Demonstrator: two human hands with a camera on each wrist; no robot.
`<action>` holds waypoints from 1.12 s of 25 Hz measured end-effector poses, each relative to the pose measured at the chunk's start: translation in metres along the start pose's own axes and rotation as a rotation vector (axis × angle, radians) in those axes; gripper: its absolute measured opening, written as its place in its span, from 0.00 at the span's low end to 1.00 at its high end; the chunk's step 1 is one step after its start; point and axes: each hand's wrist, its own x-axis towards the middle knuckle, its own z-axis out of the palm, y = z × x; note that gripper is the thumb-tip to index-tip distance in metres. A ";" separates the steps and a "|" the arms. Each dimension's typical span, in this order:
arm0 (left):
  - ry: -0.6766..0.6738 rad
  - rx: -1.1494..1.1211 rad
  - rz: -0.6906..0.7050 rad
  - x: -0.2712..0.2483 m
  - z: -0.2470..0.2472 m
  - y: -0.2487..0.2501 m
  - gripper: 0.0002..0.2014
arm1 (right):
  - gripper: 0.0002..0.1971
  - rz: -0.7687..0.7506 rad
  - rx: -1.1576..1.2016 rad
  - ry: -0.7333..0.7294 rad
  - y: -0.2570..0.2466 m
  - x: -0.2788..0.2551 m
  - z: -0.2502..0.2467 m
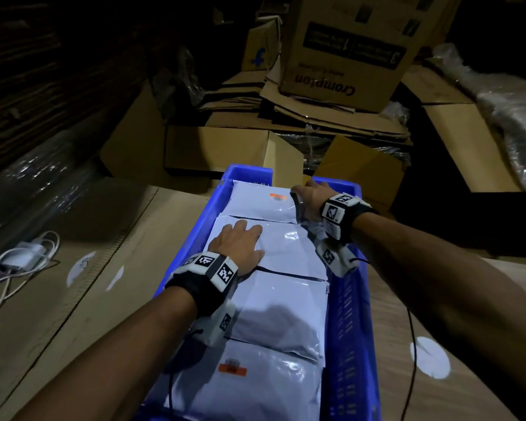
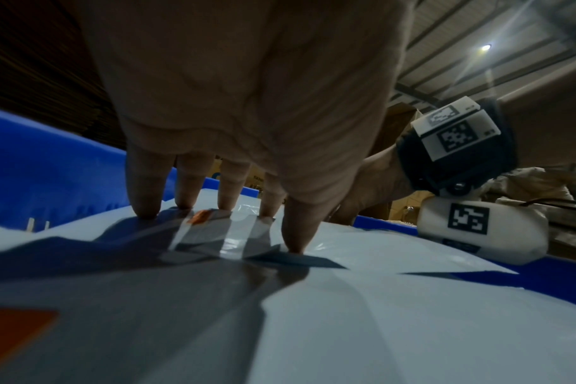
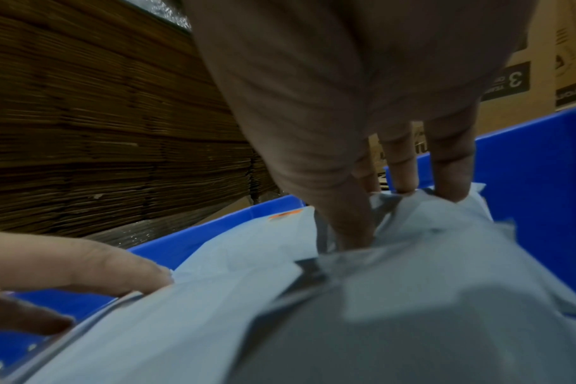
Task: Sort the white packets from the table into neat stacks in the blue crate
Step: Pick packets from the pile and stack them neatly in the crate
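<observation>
So the packets (image 1: 286,247) are lying in a row inside the crate (image 1: 351,329), overlapping like shingles from its near end to its far end. Left hand (image 1: 239,243) lies flat on the second packet from the crate's far end, fingers (image 2: 147,192) straight and spread, just pressing down. Right hand (image 1: 312,197) is at the crate's far right corner, fingers (image 3: 451,169) reaching down and pushing into a crumpled packet edge there, nothing clearly gripped. Crate sits on flat cardboard (image 1: 97,268), with a white charger (image 1: 20,258) well off to the crate's left and boxes (image 1: 343,56) piled beyond its far end.
</observation>
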 end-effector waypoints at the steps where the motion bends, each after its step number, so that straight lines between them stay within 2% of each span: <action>1: 0.000 -0.003 -0.002 0.000 0.000 0.000 0.15 | 0.27 -0.007 0.019 0.000 -0.001 -0.001 -0.002; 6: -0.006 -0.008 -0.014 -0.007 -0.008 0.003 0.13 | 0.25 -0.043 -0.002 0.003 0.000 -0.010 -0.014; 10: 0.023 -0.010 -0.023 -0.024 -0.027 0.015 0.15 | 0.23 -0.037 0.024 -0.006 0.010 -0.044 -0.033; 13: 0.085 0.026 0.018 -0.047 -0.049 0.040 0.21 | 0.22 0.001 0.118 0.036 0.028 -0.094 -0.045; 16: 0.157 0.051 0.128 -0.076 -0.070 0.077 0.20 | 0.18 0.084 0.216 0.140 0.053 -0.165 -0.039; 22: 0.211 0.104 0.454 -0.133 -0.074 0.189 0.18 | 0.20 0.398 0.485 0.294 0.085 -0.323 0.026; 28: 0.072 0.183 0.664 -0.164 -0.007 0.294 0.19 | 0.21 0.713 0.511 0.348 0.111 -0.425 0.130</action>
